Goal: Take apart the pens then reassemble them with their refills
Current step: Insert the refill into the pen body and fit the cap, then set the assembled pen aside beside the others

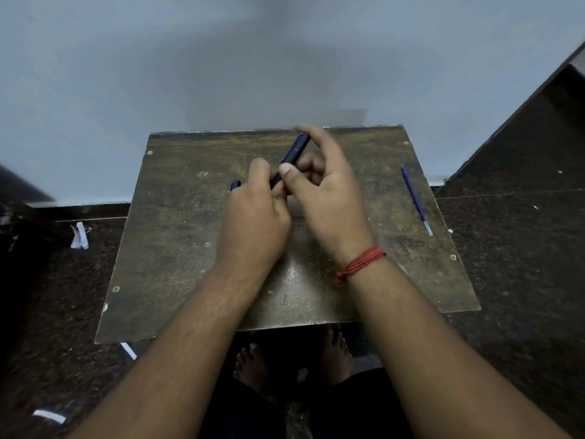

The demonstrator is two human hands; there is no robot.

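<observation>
Both hands meet over the middle of a worn wooden table, near its far half.

Pen: dark blue-black barrel, held up off the table, tilted from lower left to upper right. Its upper end pokes out past the right hand's fingers; its lower end runs down between the two hands, where it is hidden.

Right hand: fingers curled round the upper barrel, thumb laid along its lower part. A red thread is wound round this wrist.

Left hand: fingers curled, pinching the lower end of the pen just below the right thumb. The two hands touch there. A second small dark-blue piece sticks out at the far left side of this hand; whether it is gripped or lying on the table behind the hand cannot be told. What the piece is cannot be told either.

Refill: thin, blue, with a pale tip, lying flat on the table near the right edge, well apart from both hands. Its tip points toward the near right.

Round about: dark speckled floor, scraps of white paper on it to the left of the table, pale wall behind. Bare feet show below the near table edge.
</observation>
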